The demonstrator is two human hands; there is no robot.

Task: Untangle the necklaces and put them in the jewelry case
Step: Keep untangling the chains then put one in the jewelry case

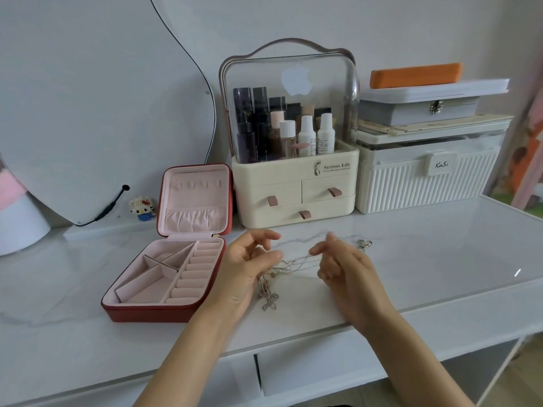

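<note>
Left: the case (164, 277), red outside and pink inside, is lying open on the tabletop (440, 259), its lid (195, 198) standing upright against the organiser (293, 183). No chain is showing in its divided compartments, on its ring rolls, or on the hooks and pocket of the lid, so the storing step is judged not yet begun.

Centre: the left hand (244, 268) is pinching one end of the necklaces (293, 264) between thumb and fingertips, its grip closed on the chains. Below that pinch a bunch of chain is hanging down, ending in a pendant (269, 301) that appears to be resting on the tabletop. Several thin strands are running across the gap between the two hands, close together and crossing, so the tangle is judged unresolved.

Right: the right hand (343, 265) is facing the left, its fingers curled, with the strands leading to its fingertips. It appears to be pinching them, though the contact is too fine to confirm. Just beyond this hand a small metal piece (364, 243) is lying on the tabletop; whether it belongs to the same bundle cannot be told.

Progress: early. Separating the strands is under way; freeing each necklace and placing every one in the case are all remaining.
</note>
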